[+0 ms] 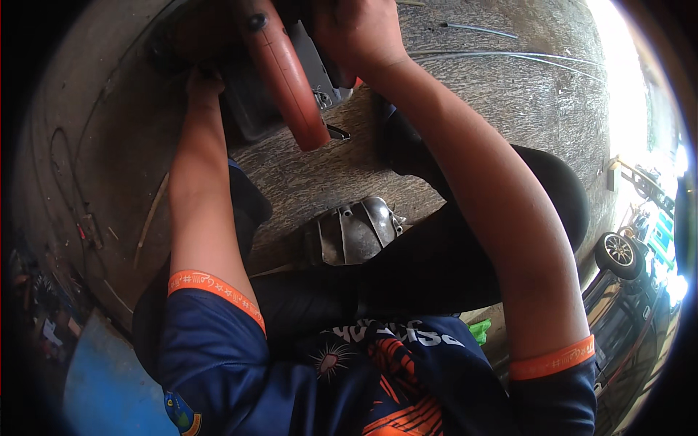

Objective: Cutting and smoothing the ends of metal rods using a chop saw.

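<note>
In front of me at the top of the view is a machine with a thick, curved orange-red handle point(283, 73) and a dark grey box-like body point(251, 109). My right hand point(360, 33) is closed at the top edge, just right of that handle. Whatever its fingers hold is hidden. On the other side, my left hand point(206, 81) reaches to the left side of the machine's body, its fingers lost in shadow. Between my legs lies a worn, ribbed metal cover point(352, 232) with bolt lugs, touched by neither hand.
Thin metal rods point(523, 55) lie on the rough ground at the upper right. A stick point(150, 218) and a dark cord point(69, 174) lie on the left. My bent leg point(451, 254) crosses in front of me. A blue panel point(109, 370) stands lower left; a vehicle wheel point(619, 254) is far right.
</note>
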`<state>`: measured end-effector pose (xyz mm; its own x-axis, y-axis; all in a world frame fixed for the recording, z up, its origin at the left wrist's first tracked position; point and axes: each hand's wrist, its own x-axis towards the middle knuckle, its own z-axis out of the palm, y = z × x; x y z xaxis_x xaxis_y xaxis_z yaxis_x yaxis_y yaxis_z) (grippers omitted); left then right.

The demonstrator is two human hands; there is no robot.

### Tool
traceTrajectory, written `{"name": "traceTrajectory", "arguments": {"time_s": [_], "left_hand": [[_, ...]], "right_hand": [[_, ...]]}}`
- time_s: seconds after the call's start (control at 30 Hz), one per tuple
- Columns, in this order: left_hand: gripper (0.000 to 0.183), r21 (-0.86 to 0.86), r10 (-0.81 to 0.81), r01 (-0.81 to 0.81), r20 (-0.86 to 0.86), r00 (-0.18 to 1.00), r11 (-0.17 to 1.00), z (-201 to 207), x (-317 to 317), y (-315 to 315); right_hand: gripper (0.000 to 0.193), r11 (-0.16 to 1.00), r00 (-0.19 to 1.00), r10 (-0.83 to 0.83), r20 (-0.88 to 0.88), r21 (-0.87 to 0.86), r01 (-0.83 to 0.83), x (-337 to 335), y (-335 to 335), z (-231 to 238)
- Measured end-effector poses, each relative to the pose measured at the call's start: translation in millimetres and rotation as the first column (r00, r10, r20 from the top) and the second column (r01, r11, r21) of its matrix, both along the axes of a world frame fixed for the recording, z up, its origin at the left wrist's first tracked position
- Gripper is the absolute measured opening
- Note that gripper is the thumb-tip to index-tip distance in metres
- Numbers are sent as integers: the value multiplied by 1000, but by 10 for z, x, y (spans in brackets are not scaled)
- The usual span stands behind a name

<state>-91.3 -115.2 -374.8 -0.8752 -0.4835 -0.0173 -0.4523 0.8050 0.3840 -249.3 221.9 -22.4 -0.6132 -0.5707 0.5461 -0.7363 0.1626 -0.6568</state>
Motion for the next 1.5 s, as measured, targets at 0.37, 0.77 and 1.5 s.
{"name": "traceTrajectory", "arguments": {"time_s": [0.37, 0.77, 1.5], "left_hand": [[34, -302, 113, -139, -100, 988, 943, -35, 53, 254], [46, -191, 197, -142, 315, 928, 971, 539, -51, 532], [50, -220, 155, -103, 233, 960, 970, 685, -39, 572]], "right_hand": [[73, 989, 980, -41, -193, 130, 67, 98, -77, 129], [67, 980, 991, -104, -79, 161, 115, 147, -108, 147], [64, 977, 985, -150, -90, 141, 162, 106, -58, -1]]}}
